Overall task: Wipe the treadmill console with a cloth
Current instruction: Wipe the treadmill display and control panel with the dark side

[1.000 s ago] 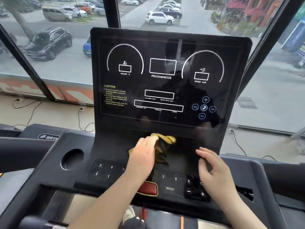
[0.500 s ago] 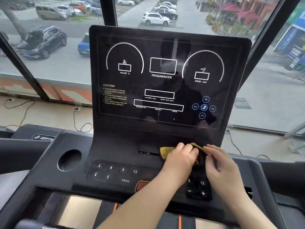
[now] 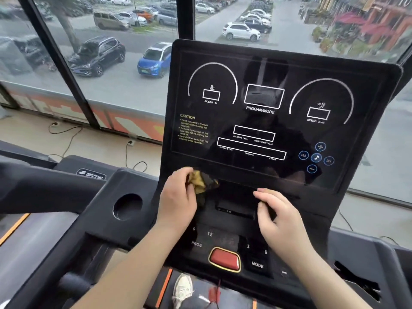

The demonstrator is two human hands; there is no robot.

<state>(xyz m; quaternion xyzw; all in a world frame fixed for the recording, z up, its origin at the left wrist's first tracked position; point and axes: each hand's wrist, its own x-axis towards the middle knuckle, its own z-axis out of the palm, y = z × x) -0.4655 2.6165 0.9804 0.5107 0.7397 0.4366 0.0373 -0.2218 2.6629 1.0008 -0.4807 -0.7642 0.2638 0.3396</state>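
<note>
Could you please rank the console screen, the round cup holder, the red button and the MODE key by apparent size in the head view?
1. the console screen, by far the largest
2. the round cup holder and the red button: they look about alike, so I won't rank them
3. the MODE key, the smallest

Gym, upper storey: treadmill console [image 3: 267, 134] filling centre frame, second treadmill [image 3: 89, 172] sitting at left, tall windows [image 3: 124, 92] looking down on parked cars [image 3: 153, 60] along the top.

The left hand [image 3: 178, 197] covered much of the crumpled yellow-and-dark cloth [image 3: 201, 182]. Both forearms hid parts of the black keypad [image 3: 201, 236]. The small yellow caution print [image 3: 193, 130] was too blurred to read fully.
</note>
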